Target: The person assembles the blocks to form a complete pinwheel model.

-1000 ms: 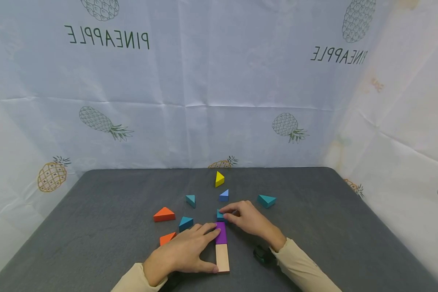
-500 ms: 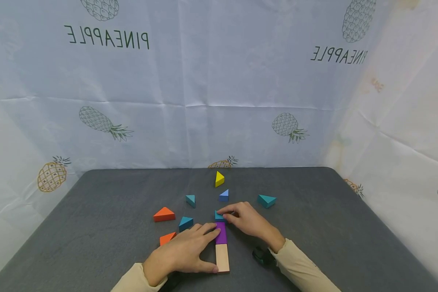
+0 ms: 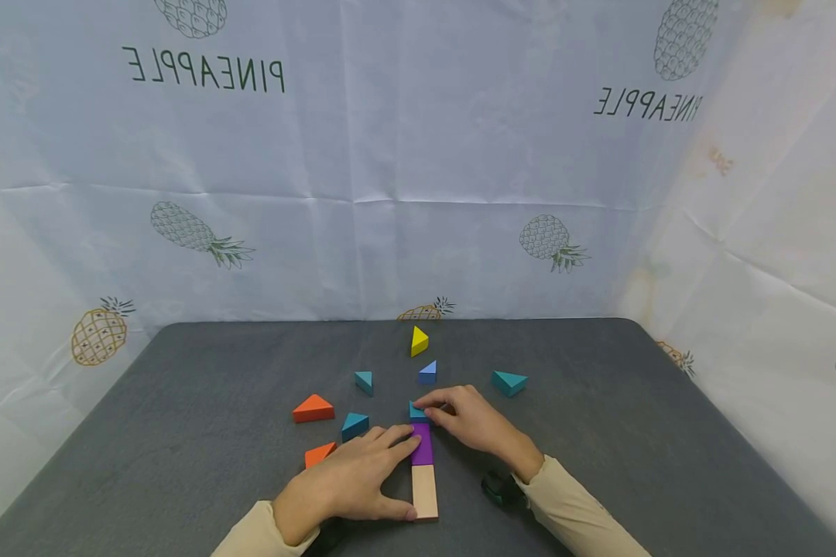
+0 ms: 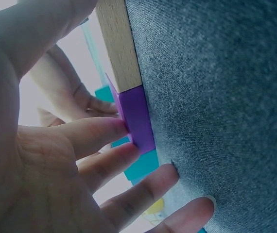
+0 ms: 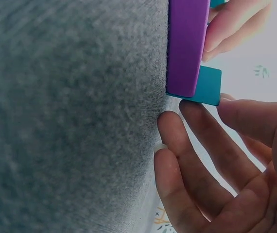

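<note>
1. While a grey table (image 3: 181,441) carries everything, the left hand (image 3: 358,481) spreads its fingers; the right hand (image 3: 475,419) pinches.
2. Wooden block (image 3: 425,493) and purple block (image 3: 423,453), end to end, touch the left fingers.
3. Pinched blue triangle (image 3: 416,416) touches the purple block's far end.

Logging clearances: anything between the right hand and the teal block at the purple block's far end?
Nothing visible. The right hand pinches the teal block directly; the left hand touches the purple block next to it, not between them.
</note>
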Demonstrator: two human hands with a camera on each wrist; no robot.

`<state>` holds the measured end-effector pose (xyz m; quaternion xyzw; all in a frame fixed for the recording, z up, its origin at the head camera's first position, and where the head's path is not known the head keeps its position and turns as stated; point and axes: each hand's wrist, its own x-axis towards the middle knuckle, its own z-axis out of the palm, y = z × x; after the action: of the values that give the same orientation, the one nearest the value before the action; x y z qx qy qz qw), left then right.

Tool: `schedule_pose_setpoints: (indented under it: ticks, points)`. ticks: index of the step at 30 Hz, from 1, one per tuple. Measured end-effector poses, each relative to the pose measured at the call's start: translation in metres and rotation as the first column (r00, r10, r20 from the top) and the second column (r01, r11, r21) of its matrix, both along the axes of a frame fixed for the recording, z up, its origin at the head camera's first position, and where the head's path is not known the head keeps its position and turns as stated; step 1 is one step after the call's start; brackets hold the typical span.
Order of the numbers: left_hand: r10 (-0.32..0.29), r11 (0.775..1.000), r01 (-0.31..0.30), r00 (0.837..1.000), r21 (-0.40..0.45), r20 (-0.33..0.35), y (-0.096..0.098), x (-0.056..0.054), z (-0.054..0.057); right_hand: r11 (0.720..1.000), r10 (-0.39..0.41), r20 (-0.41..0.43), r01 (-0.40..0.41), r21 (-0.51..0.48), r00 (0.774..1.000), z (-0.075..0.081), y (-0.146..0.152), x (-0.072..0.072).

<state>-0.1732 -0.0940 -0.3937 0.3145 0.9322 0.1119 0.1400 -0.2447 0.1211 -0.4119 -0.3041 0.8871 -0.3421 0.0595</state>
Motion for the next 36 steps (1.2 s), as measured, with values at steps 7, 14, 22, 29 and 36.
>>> schedule_pose_setpoints:
  ticks: [7, 14, 22, 29, 36]
  points:
    - [-0.001, 1.0, 0.001, 1.0, 0.003, 0.005, -0.0005, 0.0001, -0.0001, 1.0, 0.006, -0.016, -0.005, 0.01, 1.0, -0.0006, -0.0002, -0.0003]
    - [-0.003, 1.0, 0.003, 1.0, -0.006, 0.005, -0.0011, -0.0001, 0.0006, 1.0, 0.012, -0.026, -0.011, 0.014, 1.0, 0.0009, -0.0012, 0.0005]
    - [0.001, 1.0, -0.001, 1.0, -0.002, -0.011, 0.0009, 0.0004, -0.0006, 1.0, 0.009, -0.018, -0.009, 0.013, 1.0, 0.0024, -0.0009, 0.0013]
    - [0.032, 0.999, -0.032, 0.999, -0.025, -0.013, 0.0059, 0.0013, -0.0026, 1.0, 0.012, -0.012, -0.012, 0.012, 1.0, 0.0023, 0.0001, 0.0009]
    - [0.027, 0.999, -0.028, 0.999, -0.045, -0.024, 0.0065, 0.002, -0.003, 1.0, 0.011, -0.015, -0.011, 0.016, 1.0, 0.0026, 0.0003, 0.0014]
